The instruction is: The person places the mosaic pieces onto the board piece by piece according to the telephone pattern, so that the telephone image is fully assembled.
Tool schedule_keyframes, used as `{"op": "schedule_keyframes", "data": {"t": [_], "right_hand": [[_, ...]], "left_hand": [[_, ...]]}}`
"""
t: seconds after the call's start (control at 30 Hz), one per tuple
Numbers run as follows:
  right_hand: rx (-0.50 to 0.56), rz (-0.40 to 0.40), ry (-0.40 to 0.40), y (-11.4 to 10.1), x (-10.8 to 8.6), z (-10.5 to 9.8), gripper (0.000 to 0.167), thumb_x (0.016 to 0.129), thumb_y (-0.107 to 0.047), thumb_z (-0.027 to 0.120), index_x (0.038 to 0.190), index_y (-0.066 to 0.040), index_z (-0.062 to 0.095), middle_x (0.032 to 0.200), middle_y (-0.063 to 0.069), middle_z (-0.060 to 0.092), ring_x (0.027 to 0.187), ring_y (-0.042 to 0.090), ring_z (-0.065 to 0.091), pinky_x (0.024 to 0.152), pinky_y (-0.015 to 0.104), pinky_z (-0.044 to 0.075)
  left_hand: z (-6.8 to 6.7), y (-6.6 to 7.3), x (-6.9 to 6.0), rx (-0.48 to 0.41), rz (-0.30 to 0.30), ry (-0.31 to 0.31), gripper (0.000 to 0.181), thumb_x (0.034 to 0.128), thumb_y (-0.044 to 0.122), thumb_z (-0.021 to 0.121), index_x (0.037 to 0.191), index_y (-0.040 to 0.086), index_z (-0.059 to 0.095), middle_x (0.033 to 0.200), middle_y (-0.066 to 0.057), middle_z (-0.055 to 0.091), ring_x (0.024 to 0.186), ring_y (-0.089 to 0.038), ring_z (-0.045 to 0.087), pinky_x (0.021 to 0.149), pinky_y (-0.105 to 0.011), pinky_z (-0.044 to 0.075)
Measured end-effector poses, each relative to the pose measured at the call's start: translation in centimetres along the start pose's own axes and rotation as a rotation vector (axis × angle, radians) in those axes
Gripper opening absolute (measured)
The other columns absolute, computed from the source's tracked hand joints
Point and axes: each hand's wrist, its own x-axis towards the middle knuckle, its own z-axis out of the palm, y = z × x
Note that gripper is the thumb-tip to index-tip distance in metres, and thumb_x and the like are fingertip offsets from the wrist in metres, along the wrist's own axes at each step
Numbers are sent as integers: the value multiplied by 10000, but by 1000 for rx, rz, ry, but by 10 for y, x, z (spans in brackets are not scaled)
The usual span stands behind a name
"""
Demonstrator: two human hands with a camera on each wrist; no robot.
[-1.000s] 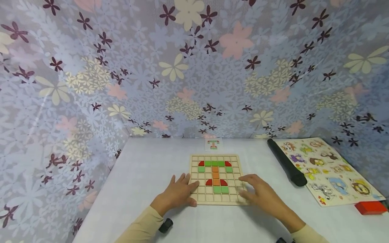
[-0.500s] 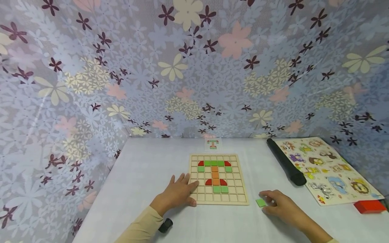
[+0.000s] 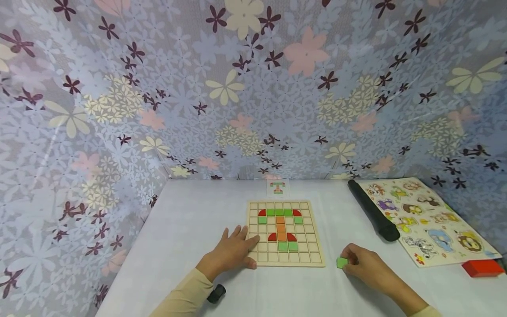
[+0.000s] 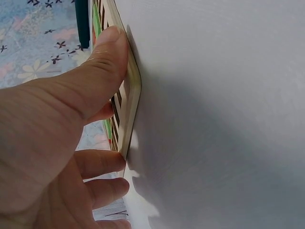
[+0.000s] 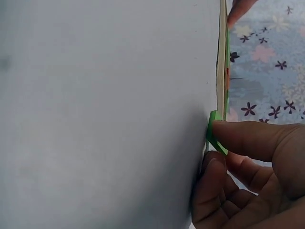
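The wooden grid board (image 3: 310,258) lies on the table with green, orange and red flat pieces set in its squares. Along its left edge rests my left hand (image 3: 229,253), fingers spread and fairly straight, thumb and fingertips touching the board's edge (image 4: 131,107) in the left wrist view. To the right of the board, my right hand (image 3: 368,267) pinches a small green square tile (image 3: 341,263) between thumb and fingers, tilted up from the table. The right wrist view shows the thumb pressed on this green tile (image 5: 214,123); the other fingers are curled.
Behind the board lies a small pattern card (image 3: 277,188). At the right are a long black object (image 3: 372,211), an animal picture board (image 3: 431,224) and a red block (image 3: 482,268). A black object (image 3: 216,294) sits by the left wrist. Flowered cloth (image 3: 253,97) hangs behind.
My right hand has moved from the board's right edge to the green tile on the table and taken hold of it, tilting it up. The left hand has stayed in place.
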Motion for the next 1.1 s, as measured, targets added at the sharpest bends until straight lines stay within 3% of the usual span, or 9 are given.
{"op": "schedule_keyframes", "data": {"t": [0.17, 0.37, 0.57, 0.83, 1.1], "right_hand": [[30, 48, -16, 0, 4, -2, 210, 848, -77, 757, 1002, -67, 616, 840, 18, 558, 785, 172, 515, 624, 284, 429], [163, 82, -52, 1, 8, -1, 288, 915, -84, 660, 1196, -59, 603, 820, 61, 576, 677, 193, 547, 559, 314, 464], [409, -53, -111, -6, 15, -11, 378, 984, -141, 664, 1297, 47, 566, 779, 76, 549, 631, 178, 557, 543, 314, 497], [622, -108, -89, -50, 31, -17, 553, 950, -137, 712, 1412, 75, 497, 903, 76, 573, 727, 182, 604, 620, 325, 522], [677, -159, -121, -85, 54, 6, 502, 945, -94, 698, 1360, 53, 456, 867, 87, 597, 692, 181, 594, 601, 307, 490]], "left_hand": [[0, 0, 1, 8, 1, 1, 828, 788, 550, 756, 1518, 246, 512, 1612, -217, 358, 1507, -422, 299, 1169, -677, 229], [1, 0, 2, 4, -5, -4, 837, 781, 552, 757, 1520, 246, 509, 1615, -212, 355, 1508, -421, 296, 1174, -674, 222], [2, -1, 3, 15, -5, 2, 838, 780, 562, 757, 1518, 251, 511, 1613, -209, 361, 1503, -423, 306, 1172, -673, 227], [0, 1, 0, 13, -6, 2, 831, 786, 562, 752, 1518, 251, 512, 1611, -209, 363, 1504, -425, 302, 1174, -669, 227], [0, 1, 1, 17, -6, 3, 826, 792, 562, 753, 1519, 255, 509, 1615, -205, 358, 1509, -422, 294, 1174, -670, 226]]}}
